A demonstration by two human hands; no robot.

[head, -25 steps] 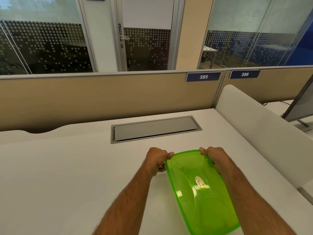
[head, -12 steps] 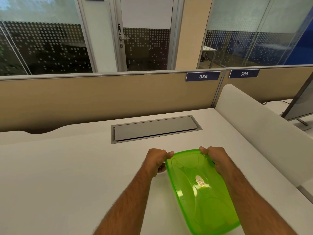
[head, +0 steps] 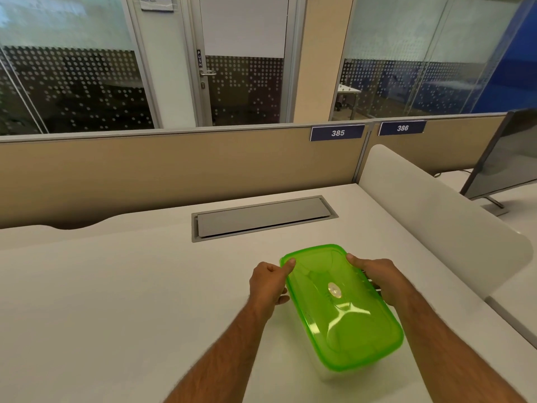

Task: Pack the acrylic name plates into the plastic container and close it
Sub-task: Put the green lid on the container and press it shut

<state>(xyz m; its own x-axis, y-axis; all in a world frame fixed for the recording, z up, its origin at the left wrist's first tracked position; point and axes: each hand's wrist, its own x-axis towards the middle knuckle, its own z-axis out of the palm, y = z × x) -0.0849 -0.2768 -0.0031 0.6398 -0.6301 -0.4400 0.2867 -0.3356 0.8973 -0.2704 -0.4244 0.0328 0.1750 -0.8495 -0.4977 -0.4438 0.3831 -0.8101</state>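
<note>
A clear plastic container with a translucent green lid (head: 340, 309) lies on the white desk (head: 116, 301), its long side running away from me. My left hand (head: 268, 282) grips its left side, thumb pressed on the lid's far left corner. On the other side my right hand (head: 377, 279) grips the rim, thumb on the lid's edge. A round white valve sits in the lid's middle. The green lid hides what is inside; no name plates show.
A grey cable flap (head: 261, 218) is set into the desk behind the container. A beige partition (head: 174, 170) with plates 385 and 386 closes the back. A white divider (head: 436, 216) stands to the right, with a monitor (head: 505, 158) beyond it.
Both hands slid back from the lid's far corners to its sides. The lid now lies flatter on the container, which sits a little further from me.
</note>
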